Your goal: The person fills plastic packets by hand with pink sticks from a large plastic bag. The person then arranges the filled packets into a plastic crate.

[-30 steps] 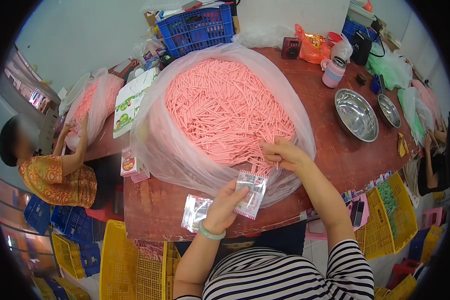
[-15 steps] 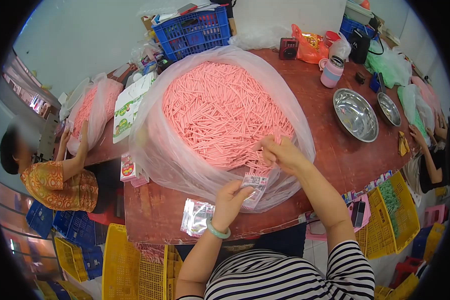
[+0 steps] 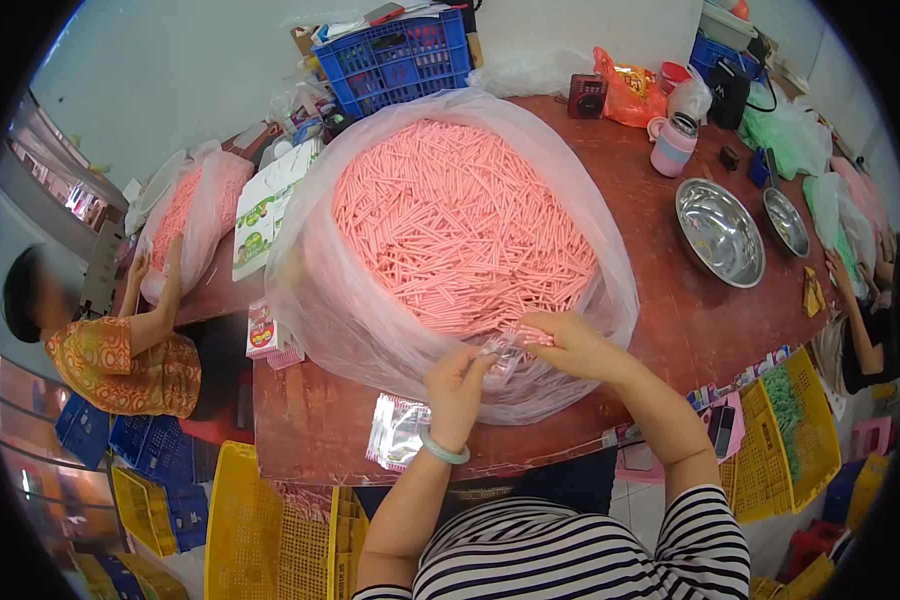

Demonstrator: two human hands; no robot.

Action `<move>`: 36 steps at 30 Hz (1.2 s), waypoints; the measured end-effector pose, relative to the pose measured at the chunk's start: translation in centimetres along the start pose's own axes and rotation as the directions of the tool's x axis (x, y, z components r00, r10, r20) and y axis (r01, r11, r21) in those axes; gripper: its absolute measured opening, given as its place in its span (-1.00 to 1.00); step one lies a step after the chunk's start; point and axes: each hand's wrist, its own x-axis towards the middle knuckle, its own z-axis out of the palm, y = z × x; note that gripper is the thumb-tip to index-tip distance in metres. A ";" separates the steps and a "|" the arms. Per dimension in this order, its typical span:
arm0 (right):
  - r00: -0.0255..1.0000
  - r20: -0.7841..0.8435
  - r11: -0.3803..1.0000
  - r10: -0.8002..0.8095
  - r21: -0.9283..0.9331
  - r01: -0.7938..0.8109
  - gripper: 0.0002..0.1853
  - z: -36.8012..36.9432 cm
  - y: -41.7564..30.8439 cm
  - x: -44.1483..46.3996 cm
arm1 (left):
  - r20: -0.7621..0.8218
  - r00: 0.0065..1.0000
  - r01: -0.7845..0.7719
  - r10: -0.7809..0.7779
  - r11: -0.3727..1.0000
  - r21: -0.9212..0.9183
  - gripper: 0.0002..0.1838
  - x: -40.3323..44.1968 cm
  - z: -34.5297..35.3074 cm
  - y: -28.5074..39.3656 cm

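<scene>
A large clear plastic bag (image 3: 305, 290) lies open on the table, full of thin pink sticks (image 3: 460, 220). At its near edge, my left hand (image 3: 455, 390) pinches a small clear and silver packet (image 3: 503, 362). My right hand (image 3: 570, 345) is closed around several pink sticks (image 3: 536, 337), their ends pointing at the packet's mouth. The two hands are close together, and fingers partly hide the packet. Left of my left wrist, a few flat silver packets (image 3: 395, 432) lie on the table.
A steel bowl (image 3: 720, 232), a steel pan (image 3: 787, 222) and a pink flask (image 3: 674, 146) stand to the right. A blue crate (image 3: 395, 65) is behind the bag. Yellow crates (image 3: 232, 520) flank me below the table (image 3: 320, 420). Co-workers sit left (image 3: 130, 350) and right.
My right hand has come down from above the sticks to the packet, bringing several sticks along. My left hand still holds the packet, which is now tilted. The view has shifted slightly.
</scene>
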 end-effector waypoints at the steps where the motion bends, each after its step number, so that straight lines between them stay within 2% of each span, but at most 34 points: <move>1: 1.000 -0.006 0.999 0.005 0.036 -0.005 -0.84 0.2 0.6 0.0 | -0.001 1.000 0.001 -0.001 1.000 0.000 -0.87 0.0 0.0 0.2; 3: 1.000 -0.010 0.997 0.010 0.073 -0.010 -0.81 -0.1 0.9 -0.1 | -0.012 0.995 -0.102 0.104 0.991 0.092 -0.86 -0.3 0.0 0.8; 4: 0.986 -0.043 0.960 0.160 0.241 -0.145 -0.79 -0.7 0.6 0.0 | -0.012 0.995 -0.102 0.104 0.991 0.092 -0.86 -0.2 -0.2 0.8; 5: 0.950 -0.050 0.876 0.310 0.404 -0.264 -0.76 -1.3 0.3 0.1 | 0.061 0.992 -0.115 0.111 0.992 0.056 -0.87 -0.1 -0.4 0.9; 6: 0.949 -0.051 0.876 0.311 0.404 -0.265 -0.76 -1.5 0.1 0.5 | 0.134 0.984 -0.124 0.121 0.992 0.018 -0.87 0.0 -0.5 0.9; 8: 0.917 -0.374 0.813 0.136 0.572 0.112 -0.65 -1.8 -0.3 1.3 | 0.143 0.980 -0.143 0.140 0.990 0.008 -0.88 0.0 -0.1 1.1; 9: 0.940 -0.326 0.750 0.103 0.646 0.142 -0.57 -2.1 -0.5 1.3 | 0.148 0.976 -0.162 0.160 0.987 0.001 -0.88 -0.1 0.2 1.1; 10: 0.939 -0.329 0.751 0.105 0.645 0.142 -0.57 -2.0 -0.6 1.5 | 0.150 0.975 -0.162 0.161 0.987 -0.001 -0.88 -0.1 0.4 1.1; 12: 0.961 -0.277 0.697 -0.024 0.684 0.214 -0.51 -1.4 -0.8 2.2 | 0.192 0.970 -0.151 0.152 0.988 -0.018 -0.88 -0.1 0.8 0.8; 15: 0.983 -0.184 0.645 0.017 0.753 0.130 -0.58 0.0 -0.7 2.6 | 0.210 0.964 -0.163 0.161 0.987 -0.012 -0.87 0.0 1.0 0.6; 19: 0.998 -0.066 0.660 0.009 0.750 0.043 -0.59 1.1 -0.3 2.6 | 0.177 0.976 -0.117 0.125 0.992 -0.051 -0.85 0.1 1.3 0.9; 21: 1.000 0.000 0.704 -0.008 0.710 0.006 -0.44 1.3 0.0 2.5 | 0.143 0.982 -0.109 0.120 0.991 -0.079 -0.85 0.2 1.5 1.1; 22: 1.000 0.000 0.704 -0.007 0.710 0.005 -0.44 1.1 0.0 2.4 | 0.143 0.982 -0.109 0.119 0.991 -0.079 -0.85 0.2 1.6 1.0; 24: 0.989 0.145 0.768 -0.032 0.637 -0.068 -0.37 0.4 0.1 2.1 | 0.126 0.982 -0.135 0.140 0.990 -0.050 -0.85 0.2 1.9 0.8; 25: 0.989 0.145 0.769 -0.032 0.636 -0.068 -0.37 0.0 0.3 2.0 | 0.126 0.982 -0.136 0.141 0.989 -0.051 -0.85 0.3 2.2 0.6; 27: 0.991 0.110 0.857 -0.079 0.515 0.011 -0.43 -0.8 0.4 2.1 | 0.035 0.965 -0.259 0.259 0.966 -0.002 -0.84 0.8 2.8 0.3; 28: 0.991 0.109 0.859 -0.079 0.511 0.012 -0.43 -1.1 0.3 2.3 | 0.034 0.965 -0.261 0.261 0.965 -0.005 -0.84 1.0 2.9 0.5; 30: 0.995 -0.045 0.669 -0.086 0.737 0.091 -0.35 -1.7 0.0 2.6 | 0.041 0.977 -0.207 0.211 0.975 -0.086 -0.83 1.6 3.2 0.9; 31: 0.995 -0.101 0.616 0.002 0.784 0.078 -0.38 -2.0 -0.6 2.6 | 0.040 0.976 -0.211 0.215 0.973 -0.089 -0.83 1.9 3.3 0.9; 32: 0.995 -0.102 0.618 0.000 0.782 0.080 -0.38 -2.1 -0.5 2.6 | 0.067 0.985 -0.153 0.161 0.982 -0.110 -0.81 2.0 3.3 0.7; 34: 0.983 -0.152 0.908 0.101 0.418 -0.029 -0.38 -2.4 0.1 2.2 | 0.094 0.990 -0.094 0.107 0.987 -0.129 -0.80 2.3 3.3 0.7; 35: 0.983 -0.151 0.908 0.101 0.419 -0.029 -0.38 -2.7 0.3 1.8 | 0.078 0.993 -0.074 0.090 0.979 -0.190 -0.81 2.3 3.3 0.8; 36: 0.996 -0.078 0.988 0.049 0.152 -0.037 -0.44 -3.0 0.5 1.4 | 0.062 0.996 -0.053 0.071 0.967 -0.250 -0.81 2.4 3.3 1.0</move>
